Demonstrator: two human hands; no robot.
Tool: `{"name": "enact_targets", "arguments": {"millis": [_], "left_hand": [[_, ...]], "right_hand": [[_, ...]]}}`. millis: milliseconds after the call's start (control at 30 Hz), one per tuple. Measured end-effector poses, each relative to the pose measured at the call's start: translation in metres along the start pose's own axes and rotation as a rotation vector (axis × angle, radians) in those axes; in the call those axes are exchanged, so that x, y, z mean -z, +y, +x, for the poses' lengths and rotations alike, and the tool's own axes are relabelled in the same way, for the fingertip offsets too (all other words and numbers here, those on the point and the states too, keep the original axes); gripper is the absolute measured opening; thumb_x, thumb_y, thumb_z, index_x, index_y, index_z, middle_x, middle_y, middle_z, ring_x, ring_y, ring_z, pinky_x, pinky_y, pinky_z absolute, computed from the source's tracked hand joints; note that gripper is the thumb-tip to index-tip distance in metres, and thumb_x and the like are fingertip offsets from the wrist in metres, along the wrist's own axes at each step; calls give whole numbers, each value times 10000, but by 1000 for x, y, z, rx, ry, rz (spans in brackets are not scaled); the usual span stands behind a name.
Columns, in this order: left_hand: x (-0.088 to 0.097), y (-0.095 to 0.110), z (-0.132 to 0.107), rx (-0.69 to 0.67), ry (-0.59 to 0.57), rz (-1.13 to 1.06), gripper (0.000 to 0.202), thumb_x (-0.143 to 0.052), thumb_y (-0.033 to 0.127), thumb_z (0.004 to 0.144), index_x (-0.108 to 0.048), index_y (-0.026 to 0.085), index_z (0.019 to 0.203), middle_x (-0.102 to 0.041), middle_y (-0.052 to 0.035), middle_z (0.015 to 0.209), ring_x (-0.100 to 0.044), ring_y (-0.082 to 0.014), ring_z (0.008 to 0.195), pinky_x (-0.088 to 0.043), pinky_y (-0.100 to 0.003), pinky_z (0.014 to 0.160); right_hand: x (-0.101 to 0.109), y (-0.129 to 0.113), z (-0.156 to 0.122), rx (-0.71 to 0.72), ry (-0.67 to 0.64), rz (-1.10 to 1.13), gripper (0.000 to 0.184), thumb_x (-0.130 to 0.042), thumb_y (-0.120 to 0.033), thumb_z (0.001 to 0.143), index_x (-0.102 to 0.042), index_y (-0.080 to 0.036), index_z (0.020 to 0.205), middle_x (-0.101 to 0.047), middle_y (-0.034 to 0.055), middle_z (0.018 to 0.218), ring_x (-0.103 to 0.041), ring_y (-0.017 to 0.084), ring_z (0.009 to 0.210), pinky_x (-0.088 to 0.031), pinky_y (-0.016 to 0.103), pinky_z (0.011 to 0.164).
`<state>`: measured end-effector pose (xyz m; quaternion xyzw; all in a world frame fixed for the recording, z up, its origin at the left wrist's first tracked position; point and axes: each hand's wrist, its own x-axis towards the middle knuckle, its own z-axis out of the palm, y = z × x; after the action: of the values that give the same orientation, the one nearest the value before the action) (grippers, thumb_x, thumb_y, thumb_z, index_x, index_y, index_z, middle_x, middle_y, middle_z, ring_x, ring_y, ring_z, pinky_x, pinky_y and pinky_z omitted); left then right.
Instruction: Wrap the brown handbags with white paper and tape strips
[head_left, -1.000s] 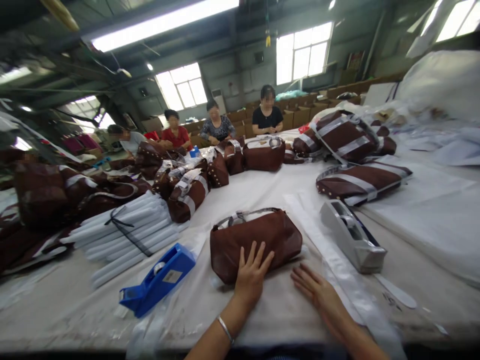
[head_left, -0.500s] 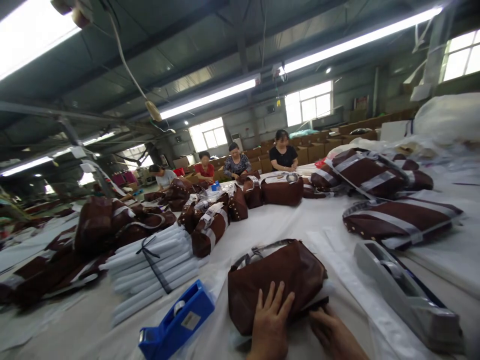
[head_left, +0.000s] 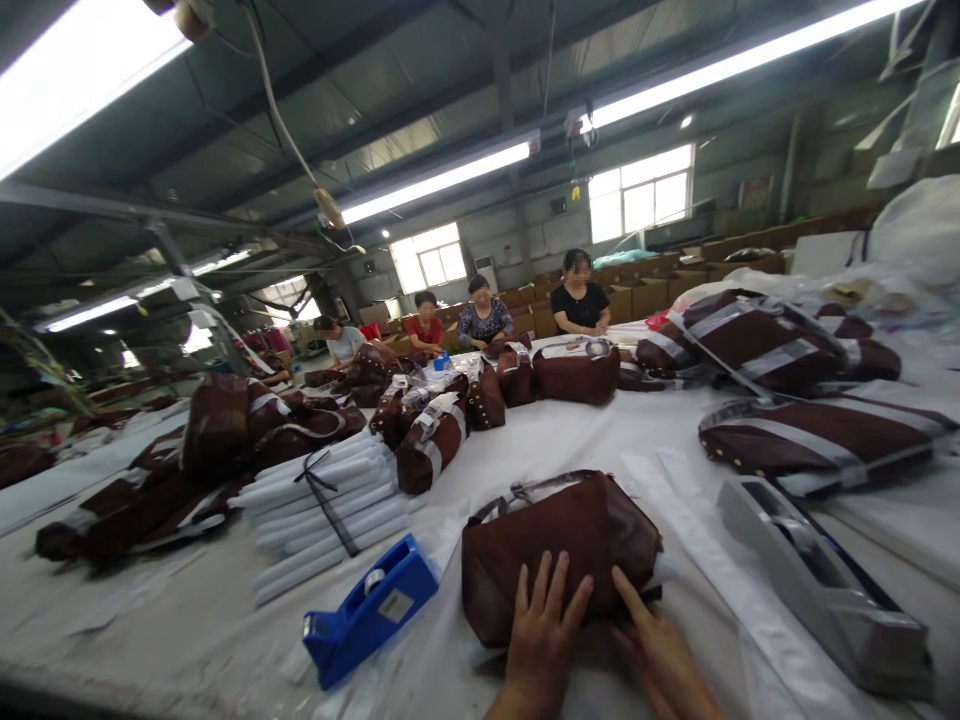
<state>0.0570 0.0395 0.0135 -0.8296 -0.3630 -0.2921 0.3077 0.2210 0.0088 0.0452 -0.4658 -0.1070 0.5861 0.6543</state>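
the brown bag (head_left: 562, 530) sits on the table (head_left: 225, 640) right in front of the person, between the blue dispenser (head_left: 371, 618) and the grey dispenser (head_left: 832, 590). the left hand (head_left: 543, 635) lies open on its front, fingers spread and flat, not gripping. the right hand (head_left: 664, 655) is at the lower right corner, index finger straight against the bag; its other fingers are blurred and partly hidden, so whether they pinch anything cannot be told.

the handle (head_left: 555, 482) runs along the top edge and seems to have wrapping on it, so that part looks done. the front, where it shows, bears no pale band. the striped bag (head_left: 847, 437) at the right does carry bands (head_left: 810, 450), as do the far bags (head_left: 750, 340) just behind it, and these look further along. judged against them, banding is probably what is left on this one. its back and underside are hidden, so work there cannot be judged.
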Motion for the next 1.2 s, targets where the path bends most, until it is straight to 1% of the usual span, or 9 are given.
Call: {"name": "enact_targets", "arguments": {"millis": [200, 300, 400, 500, 567, 667, 767, 933, 1200], "left_hand": [[8, -9, 5, 45, -107, -64, 664, -517, 168, 937, -303, 324, 1547, -359, -51, 1586, -379, -291, 1442, -472, -479, 1076], [23, -21, 13, 79, -163, -137, 815, -453, 8, 848, -207, 270, 1579, -368, -71, 1581, -370, -269, 1448, -451, -454, 1105], [35, -38, 26, 155, -165, -254, 932, -439, -42, 763, -130, 243, 1595, -371, -82, 1580, -374, -263, 1447, -414, -441, 1140], [41, -56, 38, 260, -118, -348, 927, -466, -26, 772, -144, 265, 1591, -409, -62, 1563, -437, -244, 1409, -429, -396, 1129], [43, -64, 41, 315, -75, -368, 880, -499, 8, 816, -167, 271, 1586, -444, -56, 1542, -478, -239, 1378, -435, -381, 1122], [46, -68, 41, 382, -32, -359, 831, -558, 70, 855, -198, 259, 1580, -468, -65, 1524, -509, -251, 1351, -444, -377, 1108], [46, -66, 39, 420, -20, -348, 819, -586, 96, 858, -222, 256, 1575, -476, -67, 1518, -515, -257, 1345, -452, -371, 1098], [45, -67, 38, 429, -23, -353, 823, -597, 104, 857, -225, 261, 1574, -480, -65, 1515, -520, -252, 1341, -450, -365, 1100], [45, -70, 39, 478, -25, -345, 815, -611, 132, 869, -225, 270, 1573, -476, -54, 1519, -535, -252, 1327, -464, -361, 1086]], "right_hand": [[-11, -14, -15, 6, -151, -49, 538, -835, -489, 685, -699, -201, 1119, -711, 92, 1226, -664, 321, 1142, -624, 404, 885], [5, -30, -26, 81, -337, -349, 477, -708, -537, 818, -707, -185, 1139, -735, 103, 1164, -706, 306, 1054, -612, 444, 890], [45, -51, -30, 503, -377, -937, 366, -606, -477, 911, -720, -228, 1153, -730, 81, 1181, -697, 285, 1077, -575, 465, 957], [101, -70, -26, 1003, -189, -1481, 302, -576, -341, 939, -700, -226, 1189, -643, 97, 1342, -584, 302, 1259, -482, 498, 1076], [134, -78, -18, 1140, -70, -1702, 335, -559, -278, 941, -659, -183, 1247, -597, 133, 1393, -513, 323, 1329, -455, 518, 1094], [167, -81, -2, 1157, 24, -1859, 370, -533, -223, 941, -622, -141, 1290, -586, 156, 1400, -500, 323, 1334, -463, 501, 1076], [177, -77, 13, 1088, 57, -1887, 340, -497, -171, 933, -667, -144, 1226, -648, 155, 1317, -573, 312, 1248, -498, 484, 1017], [166, -82, 26, 1012, 40, -1860, 300, -469, -209, 954, -748, -203, 1062, -747, 96, 1116, -688, 253, 1044, -542, 401, 930], [132, -106, 36, 902, 64, -1758, 305, -470, -293, 962, -765, -224, 996, -768, 71, 1067, -726, 243, 969, -574, 351, 814]]}}
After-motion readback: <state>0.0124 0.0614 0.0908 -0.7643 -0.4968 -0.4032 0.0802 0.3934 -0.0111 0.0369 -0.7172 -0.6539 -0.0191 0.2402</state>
